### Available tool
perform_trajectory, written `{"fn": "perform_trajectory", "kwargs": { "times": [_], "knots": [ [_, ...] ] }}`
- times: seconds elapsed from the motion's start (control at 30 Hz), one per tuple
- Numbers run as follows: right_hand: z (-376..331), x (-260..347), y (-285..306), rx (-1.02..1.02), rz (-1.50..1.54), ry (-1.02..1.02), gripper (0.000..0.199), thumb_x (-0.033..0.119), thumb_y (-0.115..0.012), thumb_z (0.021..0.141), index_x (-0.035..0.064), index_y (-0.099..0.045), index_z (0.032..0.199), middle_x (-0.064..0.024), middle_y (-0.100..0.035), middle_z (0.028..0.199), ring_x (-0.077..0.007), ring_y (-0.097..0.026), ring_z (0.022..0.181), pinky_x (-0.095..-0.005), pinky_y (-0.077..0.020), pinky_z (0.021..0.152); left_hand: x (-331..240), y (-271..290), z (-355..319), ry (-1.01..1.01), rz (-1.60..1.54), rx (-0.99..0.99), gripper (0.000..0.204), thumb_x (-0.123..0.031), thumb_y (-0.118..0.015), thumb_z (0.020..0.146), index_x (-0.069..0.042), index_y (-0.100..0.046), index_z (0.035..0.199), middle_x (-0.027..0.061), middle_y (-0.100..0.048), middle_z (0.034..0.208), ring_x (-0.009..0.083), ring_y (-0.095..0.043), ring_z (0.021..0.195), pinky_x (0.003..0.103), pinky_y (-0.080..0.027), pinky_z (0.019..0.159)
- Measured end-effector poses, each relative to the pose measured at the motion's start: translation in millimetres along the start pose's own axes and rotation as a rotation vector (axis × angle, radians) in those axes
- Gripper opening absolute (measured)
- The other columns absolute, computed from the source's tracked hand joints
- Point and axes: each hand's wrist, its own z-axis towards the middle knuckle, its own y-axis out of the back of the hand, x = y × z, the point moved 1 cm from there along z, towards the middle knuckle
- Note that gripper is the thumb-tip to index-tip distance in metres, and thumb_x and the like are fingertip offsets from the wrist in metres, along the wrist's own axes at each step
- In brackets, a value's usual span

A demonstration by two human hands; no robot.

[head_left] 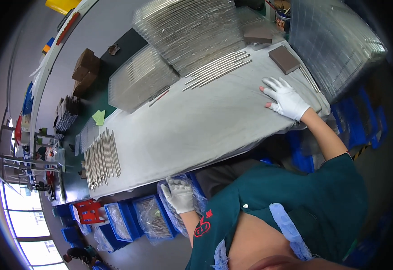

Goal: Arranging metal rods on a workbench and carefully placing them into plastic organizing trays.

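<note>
- Fingers point(272, 83) of the right hand point(288, 101) are spread flat and hold nothing; the white-gloved palm rests on the grey cover of the desk point(196, 126), near its right end.
- Left hand point(179, 194), also in a white glove, hangs below the front edge of the desk with its fingers loosely curled at the clear plastic liner of a blue bin point(188, 203); whether they pinch the plastic cannot be told.
- More blue bins point(123, 221) lined with clear bags stand in a row under the desk, to the left of that one.
- A brown block point(283, 59) lies on the desk just beyond the right hand, toward the far edge.
- A loose group of thin metal rods point(218, 68) lies on the desk farther from the right hand, to its left.
- Stacks of clear plastic trays point(192, 27) sit at the far side of the desk behind those rods; a lower stack point(140, 81) sits to their left.
- A second bundle of metal rods point(102, 158) lies at the left end of the desk, well apart from both hands.
</note>
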Motion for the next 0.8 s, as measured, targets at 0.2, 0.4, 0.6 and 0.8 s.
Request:
{"fn": "perform_trajectory", "kwargs": {
  "times": [0.2, 0.4, 0.6, 0.8],
  "knots": [
    [-48, 57, 24, 0.209, 1.038, -0.048, 0.032, 0.029, -0.061, 0.080, 0.0028, -0.061, 0.098, -0.0103, -0.061, 0.099, -0.0215, -0.058, 0.094, -0.0305, -0.0448, 0.081, 10, 18, -11, -0.130, 0.089, -0.212, 0.037, -0.037, -0.048, 0.086, -0.007, -0.053, 0.108, 0.0095, -0.059, 0.099, 0.0206, -0.056, 0.085, 0.034, -0.046, 0.071],
    [-122, 70, -68, 0.482, 1.632, -1.009, 0.036, 0.044, -0.053, 0.082, 0.0076, -0.054, 0.083, -0.0063, -0.062, 0.088, -0.0100, -0.059, 0.070, -0.0209, -0.0473, 0.060, 32, 4, 20, 0.058, 0.217, -0.248, 0.029, -0.035, -0.053, 0.085, -0.009, -0.049, 0.097, 0.0047, -0.055, 0.079, 0.0160, -0.055, 0.069, 0.026, -0.044, 0.054],
    [-152, 40, -69, -0.010, 1.816, -1.038, 0.033, 0.041, -0.057, 0.081, 0.0122, -0.046, 0.091, -0.0020, -0.057, 0.083, -0.0116, -0.058, 0.069, -0.0223, -0.0468, 0.057, 46, 5, -15, -0.007, 0.638, -0.468, 0.034, -0.032, -0.061, 0.081, -0.003, -0.049, 0.094, 0.0092, -0.058, 0.076, 0.0179, -0.056, 0.054, 0.024, -0.043, 0.044],
    [-149, 20, -71, -0.073, 1.760, -1.077, 0.043, 0.048, -0.058, 0.078, 0.0076, -0.049, 0.087, -0.0040, -0.053, 0.067, -0.0123, -0.055, 0.057, -0.0230, -0.0434, 0.050, 25, 8, -26, 0.153, 1.013, -0.510, 0.034, -0.036, -0.055, 0.083, -0.002, -0.054, 0.088, 0.0082, -0.058, 0.072, 0.0165, -0.055, 0.050, 0.024, -0.044, 0.045]
  ]
}}
